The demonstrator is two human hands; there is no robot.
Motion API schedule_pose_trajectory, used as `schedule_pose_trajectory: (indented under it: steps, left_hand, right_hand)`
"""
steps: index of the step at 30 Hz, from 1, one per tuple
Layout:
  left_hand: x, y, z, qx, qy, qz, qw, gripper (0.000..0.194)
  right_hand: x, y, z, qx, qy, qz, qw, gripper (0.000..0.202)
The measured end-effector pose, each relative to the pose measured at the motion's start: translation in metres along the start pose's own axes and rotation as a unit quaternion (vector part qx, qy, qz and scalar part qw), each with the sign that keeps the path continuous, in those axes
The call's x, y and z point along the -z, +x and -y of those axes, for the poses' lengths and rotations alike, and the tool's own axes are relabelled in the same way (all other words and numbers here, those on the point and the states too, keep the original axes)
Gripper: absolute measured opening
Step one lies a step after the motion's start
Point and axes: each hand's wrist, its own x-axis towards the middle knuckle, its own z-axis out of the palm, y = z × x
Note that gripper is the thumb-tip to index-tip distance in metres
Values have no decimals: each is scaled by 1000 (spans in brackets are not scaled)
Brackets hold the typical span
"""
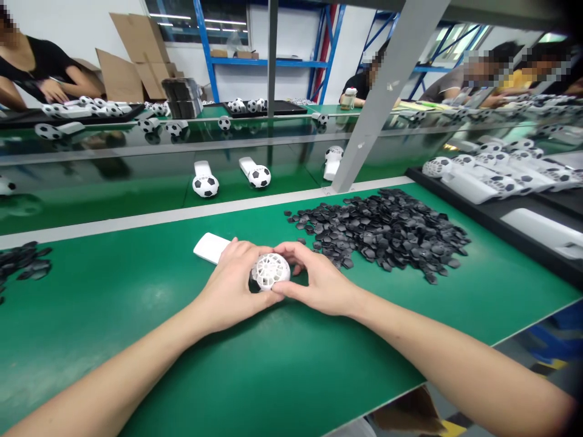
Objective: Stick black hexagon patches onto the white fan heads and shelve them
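Note:
A white handheld fan (271,271) with a round, soccer-ball-patterned grille is between my two hands, just above the green table. My left hand (237,276) is closed round the left side of its head, and the white handle sticks out to the left behind my fingers. On the other side, my right hand (319,276) grips the head with thumb and fingers at its edge. The grille's openings look bare, without black patches. Close to my right hand lies a large heap of black pentagon pieces (387,233).
Finished-looking fans with black patches (206,185) lie on the green conveyor (150,188) ahead. At right, a black tray (510,233) holds several white fans. A grey post (387,97) rises beyond the heap. More black pieces (27,262) lie far left. Several people sit across the line.

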Motion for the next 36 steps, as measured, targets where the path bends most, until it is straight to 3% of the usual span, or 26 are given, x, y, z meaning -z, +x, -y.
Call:
schedule_pose_trajectory:
  steps: [5, 13, 16, 19, 21, 24, 29, 32, 36]
  left_hand:
    - [-1, 0, 1, -3, 12, -8, 1000, 48]
    - [-3, -1, 0, -33, 2, -35, 999, 44]
    - [-2, -1, 1, -42, 8, -21, 999, 42]
    - [-2, -1, 6, -46, 18, 3, 999, 58]
    - [-3, -2, 8, -45, 25, 3, 999, 67]
    - [-2, -3, 9, -37, 30, 12, 999, 61]
    - [2, -7, 3, -5, -1, 87, 996, 62]
    - [-3, -8, 0, 14, -30, 62, 998, 61]
    - [-6, -9, 0, 6, -55, 55, 997, 53]
  right_hand:
    - [0, 2, -7, 9, 31, 21, 999, 51]
    - [-4, -3, -3, 30, -34, 3, 999, 45]
    - [-6, -3, -3, 23, -35, -4, 999, 43]
    - [0, 4, -8, 10, -9, -13, 1000, 28]
    - [10, 11, -14, 5, -57, -65, 996, 16]
    - [25, 19, -26, 0, -235, -139, 962, 14]
    - [33, 22, -33, -23, -395, -48, 917, 16]
    - [30, 21, -29, -18, -452, -22, 891, 18]
    - [28, 20, -30, -14, -514, -35, 857, 25]
